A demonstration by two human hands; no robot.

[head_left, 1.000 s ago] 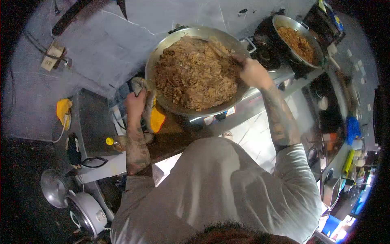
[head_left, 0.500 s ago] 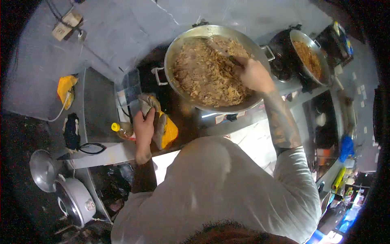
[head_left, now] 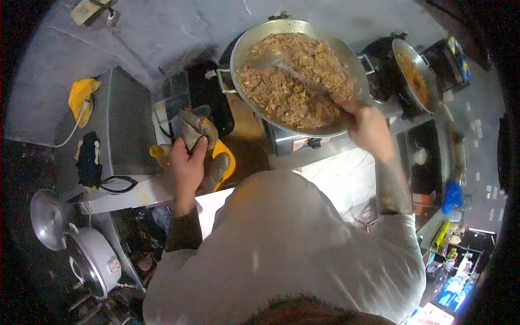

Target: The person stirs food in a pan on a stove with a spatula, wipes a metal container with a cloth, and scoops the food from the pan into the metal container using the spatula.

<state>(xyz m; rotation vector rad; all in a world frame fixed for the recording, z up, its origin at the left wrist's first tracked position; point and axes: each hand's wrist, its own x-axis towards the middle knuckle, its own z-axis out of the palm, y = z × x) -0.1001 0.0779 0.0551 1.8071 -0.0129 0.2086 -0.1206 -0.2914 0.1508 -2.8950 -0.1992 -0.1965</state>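
Note:
My right hand [head_left: 369, 130] is closed around the handle of a metal spatula [head_left: 298, 76], whose head rests on the food at the left side of a wide metal pan [head_left: 355, 59]. Brown shredded meat [head_left: 292, 108] fills much of the pan. Left of the pan, my left hand [head_left: 186, 165] grips a bunched grey cloth [head_left: 190, 130] with yellow edging, held above the counter. A yellow-capped bottle [head_left: 157, 151] stands behind that hand, mostly hidden by it.
The pan sits on a gas stove [head_left: 292, 142]. To the right is a second pan [head_left: 414, 76] of brown food. A grey box-shaped appliance [head_left: 130, 124] stands at the left, with a rice cooker [head_left: 97, 262] and a metal lid [head_left: 49, 219] below it.
My right hand has moved right and toward me, and the spatula's head now shows more on top of the meat. The left hand still holds the cloth. The whole view has shifted slightly.

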